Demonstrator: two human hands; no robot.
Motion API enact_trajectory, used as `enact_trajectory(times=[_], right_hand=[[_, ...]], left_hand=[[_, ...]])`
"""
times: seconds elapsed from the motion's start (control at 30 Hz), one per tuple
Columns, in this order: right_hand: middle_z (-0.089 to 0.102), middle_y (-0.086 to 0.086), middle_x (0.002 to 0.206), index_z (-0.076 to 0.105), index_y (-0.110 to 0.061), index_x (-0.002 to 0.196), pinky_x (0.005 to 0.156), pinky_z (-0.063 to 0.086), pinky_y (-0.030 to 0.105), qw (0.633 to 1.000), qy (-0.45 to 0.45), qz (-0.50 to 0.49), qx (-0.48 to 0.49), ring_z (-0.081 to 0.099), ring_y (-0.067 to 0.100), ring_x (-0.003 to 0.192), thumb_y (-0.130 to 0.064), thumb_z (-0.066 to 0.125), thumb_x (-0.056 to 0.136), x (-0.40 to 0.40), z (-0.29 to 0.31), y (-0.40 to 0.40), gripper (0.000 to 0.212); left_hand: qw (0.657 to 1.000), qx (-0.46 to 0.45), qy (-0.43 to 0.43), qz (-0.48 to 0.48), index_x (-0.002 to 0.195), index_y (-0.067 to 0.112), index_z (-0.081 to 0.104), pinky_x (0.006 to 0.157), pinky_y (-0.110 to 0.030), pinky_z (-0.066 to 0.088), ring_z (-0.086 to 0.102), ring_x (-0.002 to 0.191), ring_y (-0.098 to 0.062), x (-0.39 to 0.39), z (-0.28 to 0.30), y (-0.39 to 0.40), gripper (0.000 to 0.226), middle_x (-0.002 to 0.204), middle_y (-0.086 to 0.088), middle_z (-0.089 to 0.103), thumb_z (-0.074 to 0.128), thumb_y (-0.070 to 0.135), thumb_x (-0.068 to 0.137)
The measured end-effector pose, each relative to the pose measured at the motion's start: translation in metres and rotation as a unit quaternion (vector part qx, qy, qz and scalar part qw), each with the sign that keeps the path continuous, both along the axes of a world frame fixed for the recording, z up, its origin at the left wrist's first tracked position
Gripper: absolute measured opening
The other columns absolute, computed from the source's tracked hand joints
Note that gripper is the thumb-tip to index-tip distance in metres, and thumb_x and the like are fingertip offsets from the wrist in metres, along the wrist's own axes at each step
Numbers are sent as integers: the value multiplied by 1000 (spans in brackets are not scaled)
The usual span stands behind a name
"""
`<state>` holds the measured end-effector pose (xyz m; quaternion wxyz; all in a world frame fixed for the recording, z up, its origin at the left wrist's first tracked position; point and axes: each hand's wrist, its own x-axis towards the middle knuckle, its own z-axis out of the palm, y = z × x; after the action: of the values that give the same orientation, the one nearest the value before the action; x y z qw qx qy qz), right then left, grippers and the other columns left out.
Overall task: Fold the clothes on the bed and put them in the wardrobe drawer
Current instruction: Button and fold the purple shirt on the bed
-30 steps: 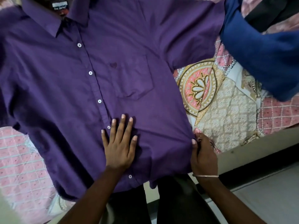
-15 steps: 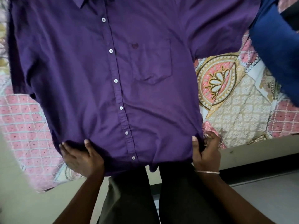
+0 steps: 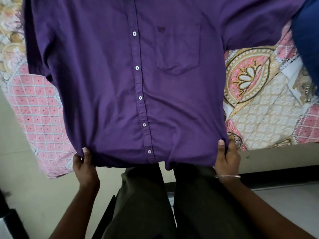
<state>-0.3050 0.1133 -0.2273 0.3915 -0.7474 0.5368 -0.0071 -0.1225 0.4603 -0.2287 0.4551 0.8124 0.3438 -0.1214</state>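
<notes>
Patterned bedspread (image 3: pixel 262 107) under one purple shirt (image 3: pixel 107 83) — left hand (image 3: pixel 84 167) and right hand (image 3: pixel 227 158) each pinching its hem.

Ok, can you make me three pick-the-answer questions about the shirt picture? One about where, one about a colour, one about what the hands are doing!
1. Where does the purple shirt lie?
A on the patterned bedspread
B in a drawer
C on a hanger

2. What colour are the shirt's buttons?
A black
B white
C red

3. What are the hands doing?
A resting flat
B hanging idle
C gripping the hem

Answers: 1 A, the bedspread shows on both sides of it. 2 B, pale dots run down the front. 3 C, left hand and right hand each pinch a bottom corner.
</notes>
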Motion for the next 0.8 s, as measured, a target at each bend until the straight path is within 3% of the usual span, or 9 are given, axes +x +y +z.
enact_trajectory(times=[0.07, 0.13, 0.23, 0.37, 0.5, 0.57, 0.63, 0.73, 0.8], right_hand=[[54, -2, 69, 54, -7, 92, 62, 34, 31, 999, -14, -29, 14, 47, 9, 64, -71, 38, 89, -1, 1, -4, 66], [56, -2, 71, 55, -10, 90, 65, 38, 30, 998, -20, -55, 4, 49, 7, 66, -71, 41, 88, -4, -1, -8, 63], [54, 4, 68, 57, -4, 83, 62, 32, 28, 1000, -4, -7, -19, 47, 16, 63, -67, 39, 93, -8, -1, -13, 67], [51, 6, 62, 55, -3, 79, 58, 30, 30, 998, -2, 40, -41, 45, 17, 57, -67, 32, 95, -8, 0, -14, 70], [65, 22, 80, 54, -3, 99, 59, 42, 39, 992, 47, 85, -83, 62, 43, 67, -59, 32, 97, -11, -4, -12, 60], [68, 24, 94, 52, -4, 112, 61, 47, 44, 986, 77, 104, -108, 63, 48, 72, -50, 34, 97, -11, -5, -10, 52], [69, 23, 97, 45, -11, 122, 61, 49, 46, 982, 102, 100, -123, 64, 49, 73, -43, 37, 96, -9, -4, -5, 42], [68, 23, 102, 36, -18, 129, 65, 51, 48, 981, 121, 83, -124, 64, 49, 79, -44, 42, 93, -7, 1, 3, 45], [65, 22, 110, 36, -13, 132, 69, 51, 47, 982, 107, 105, -117, 63, 47, 85, -41, 47, 89, -7, 3, 8, 53]], left_hand=[[994, -86, 64, -22, 75, 23, 47, 52, -28, 45, 44, 59, -10, -2, 4, 17, 28, 70, 3, 42, 63, 33, 96], [984, -122, 109, -72, 76, 18, 53, 47, -27, 43, 48, 51, -16, -2, 10, 29, 24, 64, 0, 49, 69, 26, 91], [982, -103, 116, -109, 79, 7, 57, 44, -23, 44, 58, 45, -20, 1, 21, 40, 16, 55, -1, 60, 64, 11, 92], [989, -54, 108, -89, 80, 12, 62, 52, -16, 50, 59, 54, -6, 2, 24, 55, 17, 59, 11, 65, 60, 14, 96], [989, 42, 100, -96, 87, 11, 65, 66, -28, 54, 53, 75, -18, -7, 12, 80, 12, 76, -6, 64, 63, 19, 95], [981, 128, 106, -97, 98, 11, 66, 81, -45, 53, 59, 82, -25, -11, 7, 89, 15, 92, -18, 69, 62, 24, 93], [975, 167, 126, -78, 110, 13, 64, 87, -48, 48, 62, 93, -32, -12, 4, 93, 19, 103, -18, 68, 57, 24, 96], [980, 134, 125, -83, 109, 20, 58, 87, -49, 49, 62, 97, -34, -11, 0, 89, 20, 103, -17, 65, 53, 36, 99], [985, 64, 124, -104, 109, 19, 53, 82, -35, 51, 60, 90, -20, -11, 6, 80, 18, 100, -8, 63, 65, 24, 95]])
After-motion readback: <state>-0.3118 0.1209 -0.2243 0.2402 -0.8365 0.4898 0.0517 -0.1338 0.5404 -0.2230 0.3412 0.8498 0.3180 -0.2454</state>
